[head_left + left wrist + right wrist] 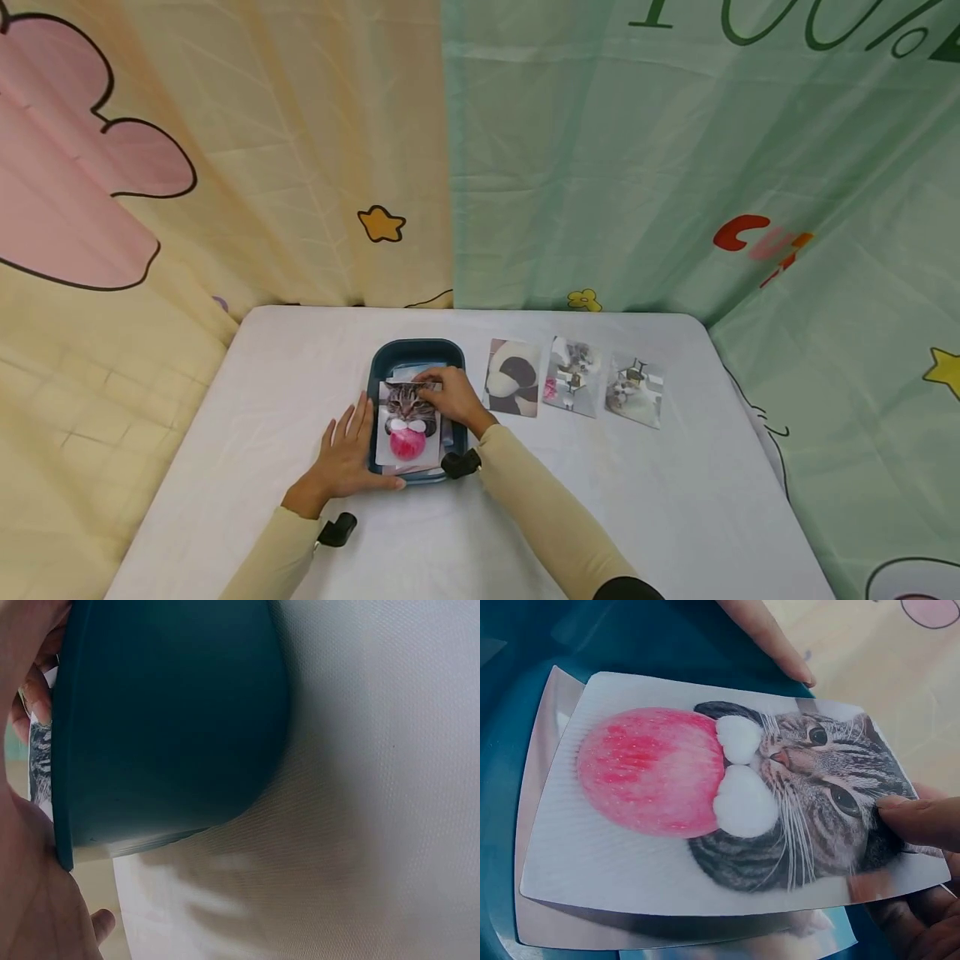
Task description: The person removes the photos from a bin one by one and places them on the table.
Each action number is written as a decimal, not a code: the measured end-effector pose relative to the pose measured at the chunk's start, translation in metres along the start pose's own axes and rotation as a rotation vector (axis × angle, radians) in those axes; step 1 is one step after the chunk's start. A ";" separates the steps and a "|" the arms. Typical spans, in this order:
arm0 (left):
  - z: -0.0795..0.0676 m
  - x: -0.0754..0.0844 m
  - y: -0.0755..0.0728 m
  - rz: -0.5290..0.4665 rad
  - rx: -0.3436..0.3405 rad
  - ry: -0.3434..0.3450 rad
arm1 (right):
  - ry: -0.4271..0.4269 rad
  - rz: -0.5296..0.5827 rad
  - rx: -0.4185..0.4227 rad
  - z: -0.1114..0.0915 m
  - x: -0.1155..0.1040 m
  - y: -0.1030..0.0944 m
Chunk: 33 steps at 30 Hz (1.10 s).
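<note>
A dark teal plastic basin [381, 360] stands on the white table, with several picture cards inside. My right hand [455, 397] pinches a cat photo card [407, 423] by its upper right corner, thumb on the face and fingers beneath, as the right wrist view shows. The card pictures a tabby cat with a pink ball at its white paws. Under it lie other cards, mostly covered. My left hand [347, 454] rests along the basin's left rim with fingers straight and spread; in the left wrist view its palm [34, 900] touches the rim.
To the right of the basin, three cards lie in a row: a card with dark and white shapes [512, 377], a cat card with a pink patch [572, 375], and another cat card [634, 389]. Patterned curtains [600, 167] surround the white table [585, 483].
</note>
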<state>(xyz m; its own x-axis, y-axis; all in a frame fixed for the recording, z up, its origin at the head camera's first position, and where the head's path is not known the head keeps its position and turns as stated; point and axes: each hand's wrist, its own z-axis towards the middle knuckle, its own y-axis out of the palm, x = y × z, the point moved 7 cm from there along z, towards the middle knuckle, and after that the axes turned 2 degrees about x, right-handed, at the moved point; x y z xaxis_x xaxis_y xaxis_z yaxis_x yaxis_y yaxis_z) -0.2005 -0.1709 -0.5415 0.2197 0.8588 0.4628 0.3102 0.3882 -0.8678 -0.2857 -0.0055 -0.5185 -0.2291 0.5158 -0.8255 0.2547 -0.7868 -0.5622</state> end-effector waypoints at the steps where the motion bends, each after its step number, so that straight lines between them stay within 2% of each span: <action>1: 0.000 0.000 0.000 0.005 -0.009 -0.006 | -0.002 0.007 0.012 0.000 0.000 -0.001; 3: 0.001 0.000 -0.001 0.016 -0.029 -0.022 | -0.006 0.025 0.042 -0.001 0.000 -0.003; 9: 0.001 0.002 -0.001 0.028 -0.032 -0.019 | -0.009 0.075 0.145 -0.005 0.004 -0.017; 15: 0.001 0.002 -0.001 0.017 -0.023 -0.020 | -0.029 0.114 0.293 -0.008 0.011 -0.043; 23: 0.001 -0.001 0.002 0.010 -0.009 -0.012 | -0.002 0.271 0.481 -0.021 0.026 -0.099; 29: 0.001 -0.001 0.002 0.003 -0.003 -0.005 | 0.081 0.341 0.497 -0.040 0.052 -0.145; 33: 0.001 -0.001 0.003 0.006 -0.004 -0.003 | 0.151 0.328 0.502 -0.063 0.080 -0.179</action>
<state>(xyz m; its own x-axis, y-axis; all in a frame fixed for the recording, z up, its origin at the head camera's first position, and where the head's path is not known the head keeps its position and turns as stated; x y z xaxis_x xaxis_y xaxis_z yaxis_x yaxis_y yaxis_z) -0.2006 -0.1701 -0.5445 0.2187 0.8620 0.4573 0.3125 0.3820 -0.8697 -0.2903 0.1978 -0.4870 -0.0693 0.2329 -0.9700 -0.1924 -0.9572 -0.2161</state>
